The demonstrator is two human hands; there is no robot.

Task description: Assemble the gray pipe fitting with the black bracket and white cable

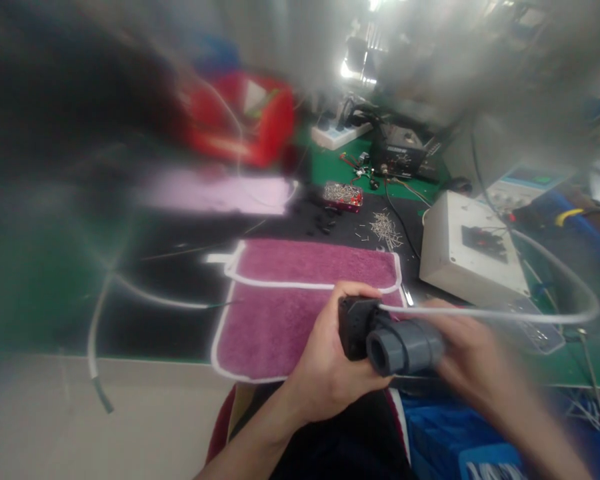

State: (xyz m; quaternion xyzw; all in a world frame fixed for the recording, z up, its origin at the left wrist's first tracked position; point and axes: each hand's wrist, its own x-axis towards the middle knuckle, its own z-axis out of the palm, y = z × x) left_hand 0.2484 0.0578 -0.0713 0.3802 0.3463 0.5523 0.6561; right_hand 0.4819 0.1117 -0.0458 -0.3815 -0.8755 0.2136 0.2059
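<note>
My left hand (325,367) is closed around a black box-shaped housing (355,327) joined to a grey plastic pipe fitting (405,347). The fitting's open round end faces me. A white cable (490,313) leaves the housing and loops off to the right. At the fitting's far right end is my right hand (465,340), smeared by motion; its fingers are mostly hidden, so I cannot tell whether it grips. Below and behind the housing lies a folded purple cloth (270,327) with white edging.
Loose screws (386,230) lie beyond the cloth, near a small tray of screws (343,195). A red bin (275,127) stands at the back left. A white box (473,247) and a black control unit (400,150) are to the right. Cable ends (155,297) hang at left.
</note>
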